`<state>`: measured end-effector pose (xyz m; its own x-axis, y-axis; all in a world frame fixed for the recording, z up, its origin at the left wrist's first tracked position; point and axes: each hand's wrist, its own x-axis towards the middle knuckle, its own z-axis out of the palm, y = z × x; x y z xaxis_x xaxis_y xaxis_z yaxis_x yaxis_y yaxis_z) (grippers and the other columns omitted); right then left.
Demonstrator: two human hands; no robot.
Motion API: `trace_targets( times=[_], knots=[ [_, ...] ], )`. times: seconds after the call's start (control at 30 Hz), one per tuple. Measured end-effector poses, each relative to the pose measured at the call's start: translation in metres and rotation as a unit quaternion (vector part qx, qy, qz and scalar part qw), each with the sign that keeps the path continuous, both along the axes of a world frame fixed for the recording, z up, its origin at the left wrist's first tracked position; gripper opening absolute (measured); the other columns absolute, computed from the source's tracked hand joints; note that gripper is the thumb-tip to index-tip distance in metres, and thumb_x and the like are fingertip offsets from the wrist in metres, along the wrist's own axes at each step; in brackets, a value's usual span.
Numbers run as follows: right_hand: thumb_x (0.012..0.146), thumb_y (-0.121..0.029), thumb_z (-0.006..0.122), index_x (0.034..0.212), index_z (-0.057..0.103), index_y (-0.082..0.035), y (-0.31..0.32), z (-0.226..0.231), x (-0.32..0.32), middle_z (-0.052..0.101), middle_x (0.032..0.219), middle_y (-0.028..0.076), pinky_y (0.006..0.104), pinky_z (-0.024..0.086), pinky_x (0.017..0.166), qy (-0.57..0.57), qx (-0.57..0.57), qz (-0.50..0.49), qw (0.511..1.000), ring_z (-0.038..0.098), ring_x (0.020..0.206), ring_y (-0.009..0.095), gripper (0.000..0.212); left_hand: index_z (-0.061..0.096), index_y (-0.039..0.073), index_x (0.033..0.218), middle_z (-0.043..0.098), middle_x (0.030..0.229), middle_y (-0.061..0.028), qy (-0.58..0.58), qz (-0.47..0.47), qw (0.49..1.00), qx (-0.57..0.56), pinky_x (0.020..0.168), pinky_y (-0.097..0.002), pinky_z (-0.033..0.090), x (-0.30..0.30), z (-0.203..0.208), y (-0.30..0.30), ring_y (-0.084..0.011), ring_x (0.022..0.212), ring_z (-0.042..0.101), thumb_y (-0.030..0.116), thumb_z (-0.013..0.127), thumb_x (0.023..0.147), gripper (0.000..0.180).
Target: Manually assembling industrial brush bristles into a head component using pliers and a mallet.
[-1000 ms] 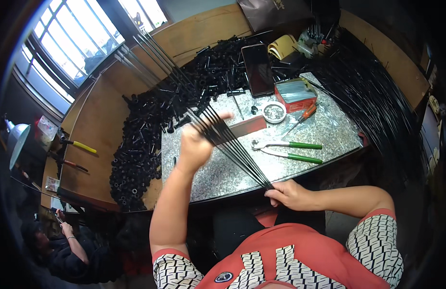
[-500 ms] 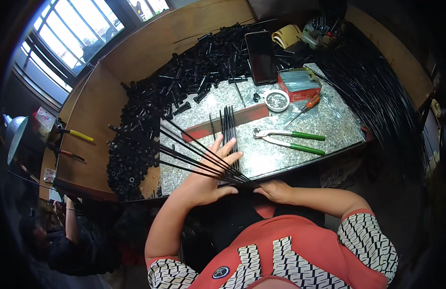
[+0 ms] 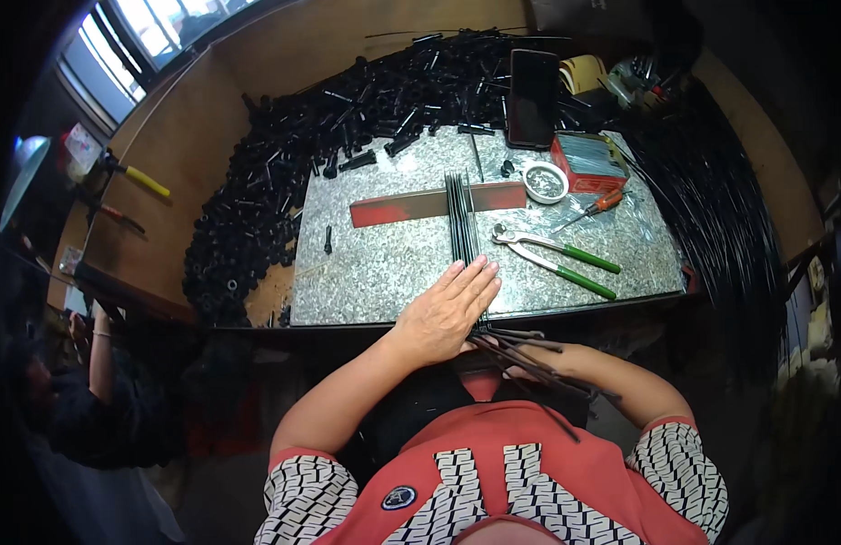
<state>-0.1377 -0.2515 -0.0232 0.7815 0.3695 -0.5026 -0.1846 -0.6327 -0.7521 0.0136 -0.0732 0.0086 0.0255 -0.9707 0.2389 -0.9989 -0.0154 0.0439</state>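
Observation:
My left hand (image 3: pixel 446 313) lies flat with its fingers stretched out over a row of thin black rods (image 3: pixel 459 218). The rods run side by side up the speckled stone slab (image 3: pixel 366 272), crossing a grey and red bar (image 3: pixel 393 209). At the slab's front edge my right hand (image 3: pixel 538 357) is closed around the near part of the bundle; its fingers are partly hidden. Several thicker dark strands (image 3: pixel 566 381) fan out over this hand and hang towards my lap. Right of the rods lie end-cutting pliers (image 3: pixel 566 259) with green handles, touched by neither hand.
Black tubular parts (image 3: pixel 348 113) are heaped along the back and left. At the back stand a phone (image 3: pixel 532 100), a white dish (image 3: pixel 545 183) and a red box (image 3: pixel 588 163), near an orange-handled screwdriver (image 3: pixel 607 202). Long black rods (image 3: pixel 720 182) pile up at right. Another person (image 3: pixel 102 363) sits at left.
The strands fanned out to the left over my left hand now fan to the right over my right hand. My left hand has turned palm down onto the rods. The view has shifted.

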Motion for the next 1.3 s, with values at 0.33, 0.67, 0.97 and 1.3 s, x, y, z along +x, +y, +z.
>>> trace_targets(
  times=[0.33, 0.67, 0.97, 1.3],
  knots=[
    [0.082, -0.006, 0.066, 0.086, 0.063, 0.001, -0.028, 0.121, 0.031, 0.063, 0.078, 0.01, 0.0273, 0.046, 0.061, -0.343, -0.055, -0.133, 0.928, 0.06, 0.071, 0.018, 0.009, 0.035, -0.001, 0.138, 0.033, 0.146, -0.0162, 0.05, -0.002, 0.999, 0.017, 0.114, -0.0426, 0.02, 0.008, 0.0, 0.005, -0.0301, 0.139, 0.027, 0.048, 0.072, 0.07, 0.092],
    [0.073, -0.002, 0.067, 0.082, 0.063, -0.004, -0.009, 0.081, 0.128, 0.057, 0.076, 0.009, 0.0357, 0.049, 0.064, -0.595, -0.189, 0.012, 0.781, 0.059, 0.074, 0.027, 0.01, 0.04, 0.001, 0.137, 0.036, 0.145, -0.0153, 0.041, -0.007, 0.999, -0.015, 0.114, -0.042, 0.02, 0.008, -0.004, 0.005, -0.0276, 0.14, 0.026, 0.061, 0.061, 0.074, 0.089],
    [0.074, -0.004, 0.068, 0.079, 0.062, -0.003, 0.001, 0.09, 0.142, 0.056, 0.075, 0.01, 0.0368, 0.048, 0.062, -0.628, -0.128, -0.025, 0.767, 0.058, 0.071, 0.027, 0.007, 0.039, 0.0, 0.138, 0.037, 0.144, -0.0149, 0.014, -0.008, 1.0, -0.009, 0.116, -0.0413, 0.018, 0.01, -0.002, 0.008, -0.0273, 0.139, 0.026, 0.061, 0.061, 0.073, 0.092],
    [0.076, 0.001, 0.069, 0.084, 0.061, 0.0, -0.015, 0.087, 0.14, 0.059, 0.082, 0.012, 0.0337, 0.049, 0.062, -0.576, -0.139, -0.067, 0.803, 0.061, 0.072, 0.026, 0.011, 0.038, 0.008, 0.14, 0.033, 0.146, -0.0182, 0.002, 0.076, 0.997, -0.016, 0.113, -0.049, 0.02, 0.0, -0.002, 0.014, -0.0328, 0.14, 0.023, 0.059, 0.069, 0.069, 0.093]
  ],
)
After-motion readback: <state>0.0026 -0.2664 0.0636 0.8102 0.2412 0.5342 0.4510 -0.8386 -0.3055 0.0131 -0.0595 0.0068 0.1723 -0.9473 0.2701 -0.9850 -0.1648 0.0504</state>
